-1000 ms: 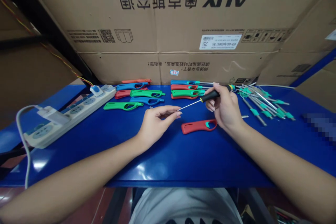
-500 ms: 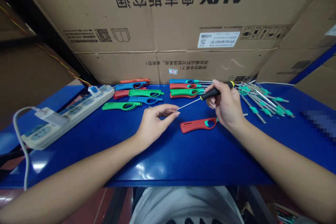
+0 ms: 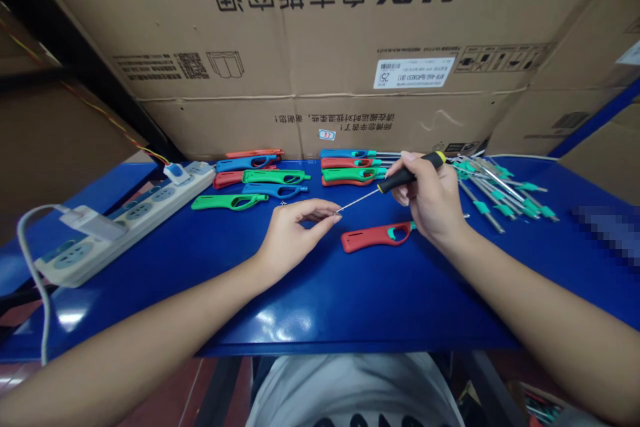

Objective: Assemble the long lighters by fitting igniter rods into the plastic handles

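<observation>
Blue table (image 3: 320, 297), screwdriver (image 3: 396, 180) in right hand (image 3: 434, 200), box (image 3: 517, 395) of parts (image 3: 543, 408) below

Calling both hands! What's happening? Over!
Right hand: gripping black-and-yellow screwdriver. Left hand: pinched at end of its thin silver shaft. Red plastic lighter, teal trigger: on blue table, partly hidden by right hand. Nothing seen blocking shaft.

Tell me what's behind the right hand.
The nearest red lighter runs forward behind the right hand; a metal tip, probably its own, shows beyond the wrist. The stretch between is covered, so whether anything else lies there cannot be seen.
</observation>
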